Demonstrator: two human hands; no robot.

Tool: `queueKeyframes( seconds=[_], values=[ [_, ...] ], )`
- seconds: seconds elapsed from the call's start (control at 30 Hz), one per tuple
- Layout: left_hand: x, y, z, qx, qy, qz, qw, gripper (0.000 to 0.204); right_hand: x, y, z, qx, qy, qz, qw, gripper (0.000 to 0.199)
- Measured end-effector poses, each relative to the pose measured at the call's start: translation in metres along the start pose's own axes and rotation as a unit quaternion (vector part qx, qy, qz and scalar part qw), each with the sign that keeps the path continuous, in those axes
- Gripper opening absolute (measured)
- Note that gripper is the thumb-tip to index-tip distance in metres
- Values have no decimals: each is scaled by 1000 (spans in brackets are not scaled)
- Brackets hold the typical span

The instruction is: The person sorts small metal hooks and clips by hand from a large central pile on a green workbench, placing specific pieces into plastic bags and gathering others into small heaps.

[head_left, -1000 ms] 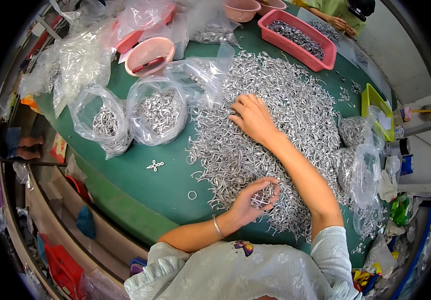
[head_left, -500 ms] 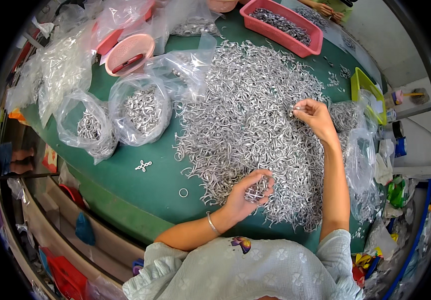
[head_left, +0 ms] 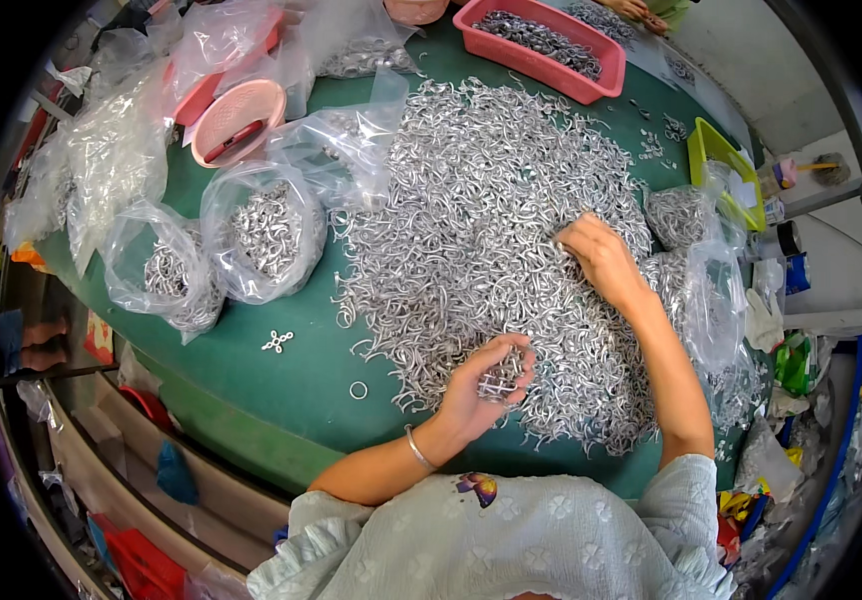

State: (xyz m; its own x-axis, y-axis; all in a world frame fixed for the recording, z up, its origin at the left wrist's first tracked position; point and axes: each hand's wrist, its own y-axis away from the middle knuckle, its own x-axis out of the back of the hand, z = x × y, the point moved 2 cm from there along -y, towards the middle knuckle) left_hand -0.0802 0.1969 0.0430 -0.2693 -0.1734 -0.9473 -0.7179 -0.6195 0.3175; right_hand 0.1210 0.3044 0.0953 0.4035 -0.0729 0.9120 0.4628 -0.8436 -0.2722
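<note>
A wide pile of small, curved silver metal pieces (head_left: 481,190) covers the middle of the green table. My left hand (head_left: 481,390) is curled, palm up, around a handful of silver metal pieces (head_left: 503,377), just above the pile's near edge. Over the right part of the pile, my right hand (head_left: 601,258) reaches down with its fingertips together at the pieces. Whatever it pinches is too small or hidden to make out. On the table left of the pile lie a cross-shaped group of small silver links (head_left: 277,342) and a single ring (head_left: 358,390).
Clear plastic bags of metal pieces (head_left: 266,235) stand at left, near a pink basket (head_left: 238,115) holding a red-handled tool. A pink tray (head_left: 541,50) sits at the far side, a green basket (head_left: 726,170) at right. Another person's hands (head_left: 641,14) show at the top.
My right hand has turned palm down and lowered to the pile, a little nearer and to the left. My left hand still holds its pieces. The whole view has shifted slightly.
</note>
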Motion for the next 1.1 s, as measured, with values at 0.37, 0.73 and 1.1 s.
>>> queueKeyframes(
  seconds=[0.37,0.73,1.1],
  values=[
    [0,0,-1,-4,-3,-14,1000,24,30,28,3,-85,-61,-60,993,16],
    [-3,1,-4,11,-4,-12,1000,25,14,1,2,-64,-54,133,988,13],
    [3,1,-4,3,-2,-29,1000,25,19,48,-4,-23,46,-43,998,22]
  ],
)
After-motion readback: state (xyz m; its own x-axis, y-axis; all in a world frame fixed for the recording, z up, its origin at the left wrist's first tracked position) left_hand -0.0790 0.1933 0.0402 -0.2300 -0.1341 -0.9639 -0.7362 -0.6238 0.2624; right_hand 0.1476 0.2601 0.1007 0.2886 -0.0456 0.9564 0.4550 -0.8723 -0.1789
